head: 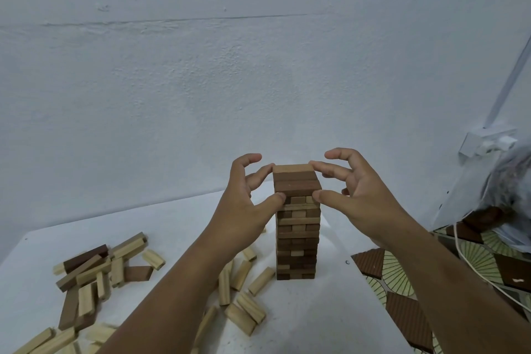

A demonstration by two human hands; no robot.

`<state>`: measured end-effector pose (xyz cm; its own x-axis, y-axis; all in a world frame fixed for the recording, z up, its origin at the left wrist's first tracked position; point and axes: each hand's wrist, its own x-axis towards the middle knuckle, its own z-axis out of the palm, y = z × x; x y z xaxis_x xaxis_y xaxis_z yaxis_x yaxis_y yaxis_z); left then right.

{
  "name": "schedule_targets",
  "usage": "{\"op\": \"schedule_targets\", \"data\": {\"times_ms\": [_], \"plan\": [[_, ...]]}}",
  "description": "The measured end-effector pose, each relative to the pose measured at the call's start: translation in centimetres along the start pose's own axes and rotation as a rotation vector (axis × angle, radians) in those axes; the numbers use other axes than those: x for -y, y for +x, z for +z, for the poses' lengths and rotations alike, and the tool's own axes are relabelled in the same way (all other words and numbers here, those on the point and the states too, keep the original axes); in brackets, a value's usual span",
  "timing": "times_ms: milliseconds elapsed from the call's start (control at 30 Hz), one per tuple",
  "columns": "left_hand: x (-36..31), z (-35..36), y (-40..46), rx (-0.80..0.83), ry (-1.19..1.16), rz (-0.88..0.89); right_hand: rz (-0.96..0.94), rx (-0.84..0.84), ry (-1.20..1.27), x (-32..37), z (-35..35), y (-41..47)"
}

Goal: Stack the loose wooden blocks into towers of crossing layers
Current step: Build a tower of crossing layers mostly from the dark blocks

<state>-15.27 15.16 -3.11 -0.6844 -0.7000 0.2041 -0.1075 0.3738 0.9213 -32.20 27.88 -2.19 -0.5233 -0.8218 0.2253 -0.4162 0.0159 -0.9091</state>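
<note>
A tall tower (pixel 297 227) of light and dark wooden blocks in crossing layers stands on the white table (pixel 316 310), right of centre. My left hand (pixel 244 198) touches the left side of the top layers with thumb and fingertips. On the right side, my right hand (pixel 353 190) does the same, thumb at the front corner and fingers on the top edge. Both hands bracket the top dark layer; neither wraps a block. Loose blocks (pixel 94 276) lie in a heap at the left, and more loose blocks (pixel 244 296) are scattered under my left forearm.
A white wall rises right behind the table. To the right is a patterned floor covering (pixel 402 276) with a white cable (pixel 471 270), a wall socket (pixel 488 144) and a plastic bag (pixel 511 195). The table's right edge runs close beside the tower.
</note>
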Motion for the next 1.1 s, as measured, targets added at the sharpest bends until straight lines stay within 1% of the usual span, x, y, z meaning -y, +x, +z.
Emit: {"op": "schedule_targets", "data": {"times_ms": [133,267,367,500,567,700,800,967,1100], "plan": [[0.3,0.0,0.2,0.004,-0.012,-0.005,-0.002,0.006,-0.006,-0.1,0.0,0.1],[0.5,-0.2,-0.2,0.014,0.026,0.016,-0.013,0.019,-0.005,0.0,-0.1,0.1],[0.2,-1.0,-0.9,0.008,0.058,0.033,-0.055,-0.010,-0.004,0.6,-0.2,-0.3],[-0.8,-2.8,-3.0,-0.144,0.126,0.096,-0.230,-0.143,-0.131,2.6,1.2,-1.6],[-1.7,-3.6,-4.6,-0.217,0.141,0.135,-0.318,-0.150,-0.207,4.2,2.9,-2.8],[-3.2,-5.8,-8.8,-0.280,0.102,0.162,-0.393,-0.044,-0.226,6.6,7.3,-5.0],[-2.7,-7.9,-11.8,-0.313,0.113,0.125,-0.366,0.065,-0.217,6.9,10.6,-6.1],[1.5,-12.0,-15.6,-0.382,0.147,-0.031,-0.282,0.225,-0.213,5.9,15.8,-7.6],[6.0,-15.3,-17.3,-0.385,0.306,-0.140,-0.207,0.329,-0.277,4.0,19.1,-7.4]]}}
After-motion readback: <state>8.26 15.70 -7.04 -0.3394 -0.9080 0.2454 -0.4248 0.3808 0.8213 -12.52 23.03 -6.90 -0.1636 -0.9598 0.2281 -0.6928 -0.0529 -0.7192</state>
